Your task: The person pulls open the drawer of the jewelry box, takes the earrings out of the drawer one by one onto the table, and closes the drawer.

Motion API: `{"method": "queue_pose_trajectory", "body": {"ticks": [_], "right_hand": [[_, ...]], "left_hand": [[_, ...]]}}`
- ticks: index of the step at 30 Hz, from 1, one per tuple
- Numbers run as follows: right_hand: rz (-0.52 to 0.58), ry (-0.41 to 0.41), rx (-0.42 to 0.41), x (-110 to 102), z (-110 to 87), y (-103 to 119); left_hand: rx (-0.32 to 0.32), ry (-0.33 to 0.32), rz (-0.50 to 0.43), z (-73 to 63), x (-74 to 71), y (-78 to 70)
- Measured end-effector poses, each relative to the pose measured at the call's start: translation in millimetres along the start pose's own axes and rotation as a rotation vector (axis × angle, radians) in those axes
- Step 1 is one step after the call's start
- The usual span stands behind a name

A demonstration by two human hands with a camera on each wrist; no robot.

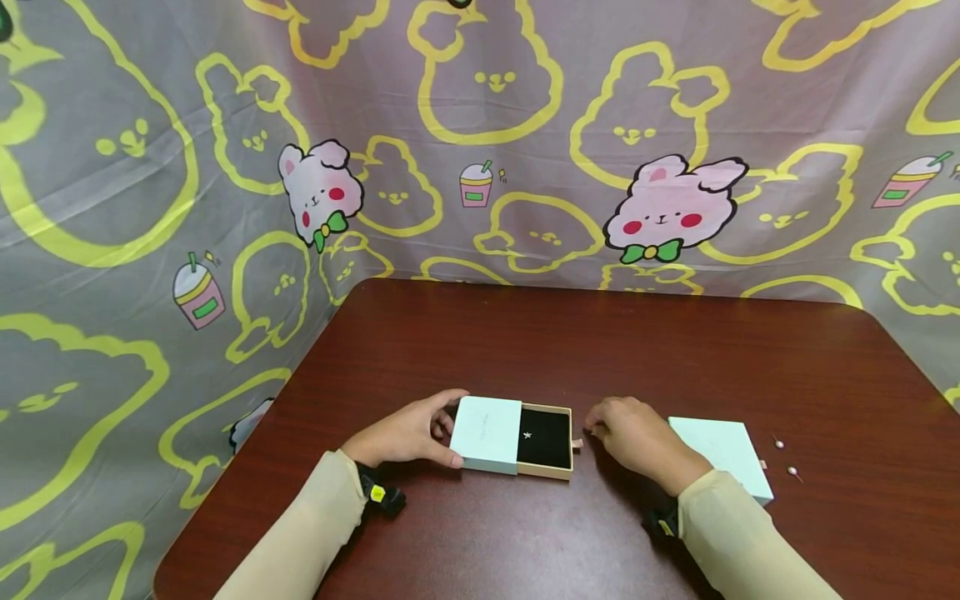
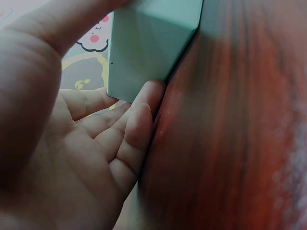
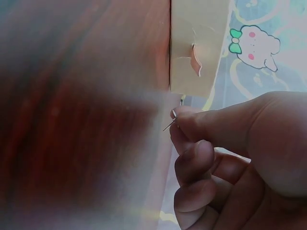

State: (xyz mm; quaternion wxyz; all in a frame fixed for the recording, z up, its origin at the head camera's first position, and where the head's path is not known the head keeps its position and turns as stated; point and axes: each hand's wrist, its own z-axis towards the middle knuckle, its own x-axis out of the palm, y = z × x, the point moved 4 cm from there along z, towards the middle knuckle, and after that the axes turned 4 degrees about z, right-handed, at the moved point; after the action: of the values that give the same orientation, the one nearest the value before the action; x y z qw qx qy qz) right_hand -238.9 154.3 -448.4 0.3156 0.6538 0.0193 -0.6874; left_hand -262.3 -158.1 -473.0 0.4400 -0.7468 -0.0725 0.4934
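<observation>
A pale mint jewelry box lies on the table with its tray pulled partway out to the right. On the tray's black pad sits a small star-shaped earring. My left hand grips the box cover at its left end, thumb at the near corner and fingers at the far side. Just right of the tray's ribbon tab, my right hand pinches a tiny silvery stud earring between thumb and forefinger, its thin post sticking out. Its front is mostly hidden by the fingertips.
Partly behind the right forearm lies a second mint box, closed, with a ribbon tab at its right side. Two pearl earrings, one farther and one nearer, lie to its right. A patterned curtain hangs behind the brown table.
</observation>
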Motion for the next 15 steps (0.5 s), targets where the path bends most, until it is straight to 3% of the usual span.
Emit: {"method": "queue_pose_trajectory", "body": {"ticks": [15], "right_hand": [[0.001,0.024,0.011,3.7,0.0,-1.4]], "left_hand": [[-0.004,-0.007,-0.005,0.0,0.2,1.4]]}}
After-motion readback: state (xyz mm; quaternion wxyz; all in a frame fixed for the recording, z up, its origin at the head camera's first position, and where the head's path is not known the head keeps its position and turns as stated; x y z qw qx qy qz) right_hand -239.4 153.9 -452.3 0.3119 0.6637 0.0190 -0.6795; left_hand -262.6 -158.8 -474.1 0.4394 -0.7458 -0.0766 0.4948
